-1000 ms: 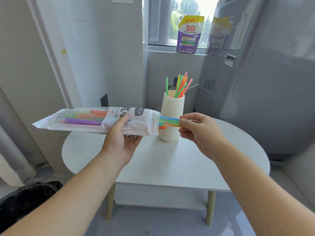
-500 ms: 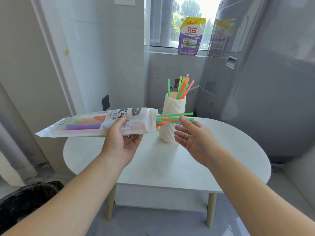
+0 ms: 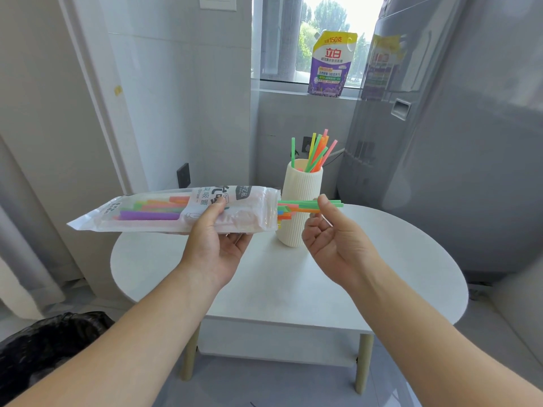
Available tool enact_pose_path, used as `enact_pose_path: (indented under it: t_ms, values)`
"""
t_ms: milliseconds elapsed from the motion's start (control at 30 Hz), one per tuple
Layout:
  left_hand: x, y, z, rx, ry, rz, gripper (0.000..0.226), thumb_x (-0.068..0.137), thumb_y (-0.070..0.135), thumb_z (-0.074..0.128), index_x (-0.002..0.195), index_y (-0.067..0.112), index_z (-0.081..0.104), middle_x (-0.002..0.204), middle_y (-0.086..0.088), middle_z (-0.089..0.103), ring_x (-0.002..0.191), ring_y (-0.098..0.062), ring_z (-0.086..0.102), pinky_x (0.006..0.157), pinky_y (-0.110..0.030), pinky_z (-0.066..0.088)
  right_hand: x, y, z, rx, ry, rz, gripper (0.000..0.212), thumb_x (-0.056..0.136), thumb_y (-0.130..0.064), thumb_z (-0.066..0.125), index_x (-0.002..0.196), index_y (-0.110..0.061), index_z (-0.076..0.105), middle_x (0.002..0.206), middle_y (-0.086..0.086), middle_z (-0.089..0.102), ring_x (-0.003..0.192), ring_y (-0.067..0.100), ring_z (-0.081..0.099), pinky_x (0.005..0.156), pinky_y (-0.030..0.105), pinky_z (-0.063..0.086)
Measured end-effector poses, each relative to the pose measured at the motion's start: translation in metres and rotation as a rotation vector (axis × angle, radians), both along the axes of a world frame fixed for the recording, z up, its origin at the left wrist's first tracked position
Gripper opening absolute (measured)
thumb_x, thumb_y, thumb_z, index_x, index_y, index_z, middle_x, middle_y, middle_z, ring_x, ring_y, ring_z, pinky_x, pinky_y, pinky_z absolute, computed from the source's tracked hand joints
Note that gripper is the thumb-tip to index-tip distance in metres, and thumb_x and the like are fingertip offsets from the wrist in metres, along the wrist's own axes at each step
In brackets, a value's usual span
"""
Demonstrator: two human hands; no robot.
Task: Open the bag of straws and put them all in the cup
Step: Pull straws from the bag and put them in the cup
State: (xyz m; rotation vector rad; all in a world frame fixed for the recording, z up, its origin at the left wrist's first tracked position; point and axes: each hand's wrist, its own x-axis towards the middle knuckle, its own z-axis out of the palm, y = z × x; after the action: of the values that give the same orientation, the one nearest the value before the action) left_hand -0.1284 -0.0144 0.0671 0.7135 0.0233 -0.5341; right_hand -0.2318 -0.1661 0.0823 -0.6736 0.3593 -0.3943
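The left hand [image 3: 216,245] holds the bag of straws [image 3: 176,210] almost level, to the left of the white ribbed cup [image 3: 299,207], with thumb on top and fingers under it. The open mouth of the bag points at the cup, and a bunch of straws [image 3: 308,205] sticks out from it, across the front of the cup. The right hand [image 3: 335,239] is at these loose ends with its fingers half curled. The thumb seems to touch them, but I cannot tell if the pinch is closed.

Several straws [image 3: 316,154] already stand in the cup, and many remain in the bag.

I think the danger is here: the straws stick out to different lengths, so a weak pinch may take only some, and the others can slide out and fall on the surface [image 3: 382,274] or the floor. Also the cup is tall and narrow; a push from the hand or the long straws could tip it.
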Motion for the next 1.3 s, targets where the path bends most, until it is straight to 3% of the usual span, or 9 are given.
enact_pose_path:
  t_ms: [100,267,533,733,867,1033,1300]
  values:
    - [-0.002,-0.001,0.000,-0.002,0.001,-0.003,0.021,0.094,0.021,0.067,0.114,0.021,0.068,0.091,-0.002,0.079,0.080,-0.017,0.077,0.072,-0.031,0.064,0.004,0.009,-0.001,0.033,-0.028,-0.010,0.044,0.070,-0.017,0.079,0.109,-0.004,0.063,0.075,0.004,0.058,0.063,0.009,0.050,0.059,0.016,0.051]
    - [-0.004,-0.002,0.000,0.004,0.001,-0.008,0.016,0.094,0.021,0.067,0.110,0.021,0.068,0.089,-0.002,0.079,0.079,-0.017,0.077,0.074,-0.031,0.064,0.010,0.015,-0.006,-0.028,0.028,-0.076,0.038,0.088,-0.021,0.073,0.121,-0.003,0.063,0.084,0.005,0.071,0.062,0.009,0.065,0.059,0.019,0.055]
    - [-0.005,-0.004,-0.001,0.012,0.012,-0.018,0.014,0.094,0.021,0.067,0.108,0.020,0.069,0.089,-0.002,0.079,0.080,-0.017,0.076,0.077,-0.032,0.063,0.015,0.016,0.000,-0.107,0.110,-0.171,0.028,0.096,-0.025,0.064,0.112,-0.002,0.063,0.088,0.009,0.068,0.067,0.012,0.062,0.063,0.023,0.055]
    - [-0.006,-0.006,-0.002,0.003,0.017,-0.027,0.016,0.094,0.022,0.067,0.110,0.020,0.069,0.095,-0.003,0.079,0.085,-0.018,0.077,0.073,-0.031,0.063,0.012,0.015,0.005,-0.013,0.032,-0.148,0.029,0.094,-0.023,0.068,0.114,-0.002,0.065,0.090,0.009,0.070,0.063,0.010,0.068,0.060,0.019,0.056]
    - [-0.007,-0.007,-0.002,0.002,0.026,-0.030,0.014,0.095,0.022,0.067,0.108,0.019,0.069,0.093,-0.003,0.079,0.084,-0.018,0.076,0.074,-0.030,0.063,0.010,0.016,0.006,-0.102,0.019,-0.143,0.017,0.093,-0.020,0.068,0.103,-0.006,0.067,0.096,0.008,0.074,0.070,0.010,0.071,0.068,0.020,0.055]
    - [-0.006,-0.006,-0.003,-0.007,0.048,-0.023,0.018,0.095,0.022,0.067,0.112,0.017,0.068,0.095,-0.004,0.079,0.085,-0.019,0.077,0.074,-0.031,0.063,0.009,0.014,0.010,-0.308,0.100,-0.256,0.012,0.091,-0.023,0.070,0.093,-0.011,0.070,0.074,-0.003,0.071,0.063,0.006,0.065,0.077,0.025,0.055]
    - [-0.001,-0.004,-0.002,-0.042,0.095,0.005,0.026,0.094,0.024,0.068,0.118,0.016,0.068,0.097,-0.006,0.079,0.092,-0.020,0.076,0.083,-0.034,0.062,0.005,0.003,0.023,-0.524,0.070,-0.361,0.018,0.091,-0.024,0.071,0.081,-0.009,0.071,0.059,0.000,0.067,0.056,0.012,0.063,0.066,0.026,0.056]
